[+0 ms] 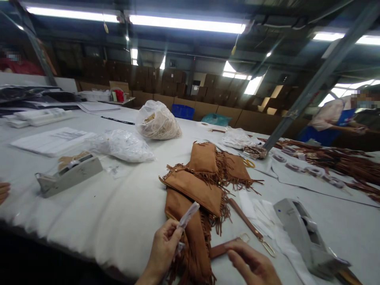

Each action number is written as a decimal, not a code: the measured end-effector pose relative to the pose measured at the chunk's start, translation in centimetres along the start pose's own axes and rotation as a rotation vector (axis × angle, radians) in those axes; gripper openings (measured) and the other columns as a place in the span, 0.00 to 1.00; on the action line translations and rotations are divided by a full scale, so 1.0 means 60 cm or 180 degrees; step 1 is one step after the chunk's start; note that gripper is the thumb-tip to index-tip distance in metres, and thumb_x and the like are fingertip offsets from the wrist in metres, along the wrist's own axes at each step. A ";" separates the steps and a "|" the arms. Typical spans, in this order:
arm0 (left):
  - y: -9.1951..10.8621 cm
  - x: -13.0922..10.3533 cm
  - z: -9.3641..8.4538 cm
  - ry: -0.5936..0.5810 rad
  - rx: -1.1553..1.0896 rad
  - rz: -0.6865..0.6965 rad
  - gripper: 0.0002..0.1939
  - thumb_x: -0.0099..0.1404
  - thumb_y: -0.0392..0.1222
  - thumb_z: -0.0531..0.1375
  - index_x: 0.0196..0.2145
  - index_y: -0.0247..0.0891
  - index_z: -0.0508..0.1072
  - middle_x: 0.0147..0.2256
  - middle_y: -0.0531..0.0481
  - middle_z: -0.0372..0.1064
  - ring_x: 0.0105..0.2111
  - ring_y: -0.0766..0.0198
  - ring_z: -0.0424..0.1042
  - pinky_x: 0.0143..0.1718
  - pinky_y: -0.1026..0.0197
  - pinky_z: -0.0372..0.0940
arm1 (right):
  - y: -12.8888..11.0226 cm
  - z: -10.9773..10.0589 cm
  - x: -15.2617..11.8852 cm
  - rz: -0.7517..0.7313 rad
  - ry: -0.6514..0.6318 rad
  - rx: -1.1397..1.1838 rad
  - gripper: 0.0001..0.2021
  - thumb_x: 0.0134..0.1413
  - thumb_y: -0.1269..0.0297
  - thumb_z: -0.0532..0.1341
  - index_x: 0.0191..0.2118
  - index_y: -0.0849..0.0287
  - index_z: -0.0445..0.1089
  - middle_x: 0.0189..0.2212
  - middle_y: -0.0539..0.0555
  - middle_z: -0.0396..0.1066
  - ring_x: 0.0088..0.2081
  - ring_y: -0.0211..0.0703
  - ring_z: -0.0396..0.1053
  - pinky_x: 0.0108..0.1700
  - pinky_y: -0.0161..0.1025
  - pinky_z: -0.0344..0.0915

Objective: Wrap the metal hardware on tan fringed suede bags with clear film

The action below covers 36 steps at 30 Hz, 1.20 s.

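Observation:
My left hand [166, 241] is closed in a pinch on a narrow strip of clear plastic wrap [190, 215], held over the brown fringed pouches. Beneath it lies a brown pouch [178, 204], with another zippered pouch [196, 188] overlapping it. My right hand [252, 263] has its thumb and fingers apart, beside the end of a short brown strap [221, 248] with a metal clasp; whether it touches the strap is unclear. A second brown strap [246, 219] with a gold-coloured hook lies just beyond. Two more fringed pouches [203, 158] lie further back.
Grey tape dispensers [308, 241] stand at right and left. Plastic bags [158, 120] of material sit toward the back. Tape rolls [313, 171] and brown strips lie at right. Another person's hand [4, 192] shows at the left edge; a person [335, 114] works at far right. A metal post [314, 79] rises behind the table.

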<state>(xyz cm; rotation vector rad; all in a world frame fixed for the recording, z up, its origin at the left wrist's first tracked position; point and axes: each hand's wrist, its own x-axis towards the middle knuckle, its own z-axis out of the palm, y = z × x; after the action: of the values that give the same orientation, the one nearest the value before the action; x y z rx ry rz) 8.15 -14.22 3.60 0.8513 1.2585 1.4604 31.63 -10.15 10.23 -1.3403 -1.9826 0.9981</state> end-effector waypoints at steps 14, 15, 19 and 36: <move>-0.015 -0.017 -0.010 0.0048 0.0191 0.0611 0.14 0.64 0.49 0.53 0.30 0.36 0.69 0.28 0.50 0.69 0.30 0.63 0.70 0.35 0.64 0.65 | -0.097 0.169 0.085 -0.0051 -0.0395 -0.0308 0.17 0.49 0.57 0.60 0.18 0.64 0.72 0.17 0.52 0.69 0.22 0.37 0.62 0.24 0.32 0.54; -0.016 -0.017 -0.010 0.0069 0.0212 0.0610 0.14 0.64 0.50 0.53 0.29 0.36 0.69 0.27 0.51 0.69 0.30 0.63 0.70 0.35 0.64 0.65 | -0.099 0.170 0.086 0.0059 -0.0353 -0.0377 0.17 0.48 0.57 0.61 0.17 0.64 0.71 0.15 0.52 0.68 0.20 0.37 0.61 0.23 0.32 0.52; -0.020 -0.014 -0.010 0.0078 0.0244 0.0557 0.15 0.64 0.51 0.53 0.30 0.36 0.69 0.26 0.51 0.69 0.31 0.62 0.70 0.35 0.64 0.65 | -0.098 0.169 0.093 0.0296 -0.0267 -0.0360 0.16 0.44 0.56 0.63 0.16 0.63 0.71 0.15 0.52 0.67 0.20 0.37 0.61 0.22 0.32 0.51; 0.000 0.000 -0.029 0.0026 -0.0382 0.0309 0.18 0.62 0.55 0.55 0.28 0.36 0.65 0.23 0.53 0.63 0.25 0.69 0.63 0.28 0.69 0.59 | -0.059 0.199 0.104 0.0135 -0.0529 0.0748 0.19 0.47 0.50 0.63 0.27 0.66 0.72 0.19 0.50 0.67 0.22 0.35 0.59 0.23 0.31 0.52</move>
<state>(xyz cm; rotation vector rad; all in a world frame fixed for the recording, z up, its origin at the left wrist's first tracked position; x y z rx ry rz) 6.54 -14.71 3.26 0.8362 1.1368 1.6012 18.35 -8.43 6.41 -1.2080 -1.8899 1.3554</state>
